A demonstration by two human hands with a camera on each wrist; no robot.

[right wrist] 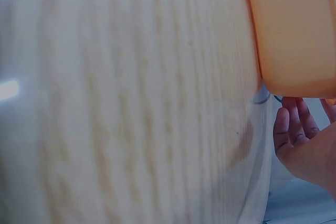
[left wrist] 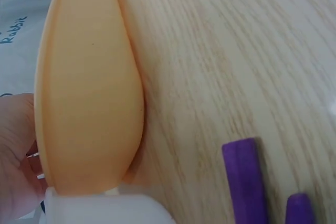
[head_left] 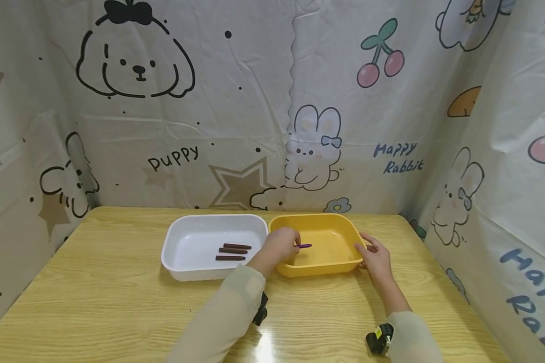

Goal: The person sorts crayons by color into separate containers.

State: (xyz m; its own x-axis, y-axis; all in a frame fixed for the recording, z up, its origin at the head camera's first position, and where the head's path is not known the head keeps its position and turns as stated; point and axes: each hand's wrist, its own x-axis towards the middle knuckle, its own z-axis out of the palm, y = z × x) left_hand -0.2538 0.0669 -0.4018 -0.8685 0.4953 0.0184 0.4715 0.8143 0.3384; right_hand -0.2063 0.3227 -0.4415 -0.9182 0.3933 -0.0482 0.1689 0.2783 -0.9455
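My left hand [head_left: 279,247] pinches a purple crayon [head_left: 305,246] over the left part of the yellow tray [head_left: 318,264]. The crayon's tip points right, and its other end is hidden by the fingers. At the tray's right end my right hand [head_left: 376,258] holds the rim, fingers against the outer wall in the right wrist view. Inside the white tray [head_left: 186,252], left of the yellow one, lie three brown crayons [head_left: 233,250]. Two purple stick-shaped pieces [left wrist: 245,179] appear at the bottom of the left wrist view, partly cut off; the head view does not show them.
Both trays stand side by side, nearly touching, toward the back of the wood-grain table [head_left: 95,292]. A printed cloth [head_left: 236,111] hangs behind and at both sides. Black wrist cameras [head_left: 380,339] sit at both sleeves.
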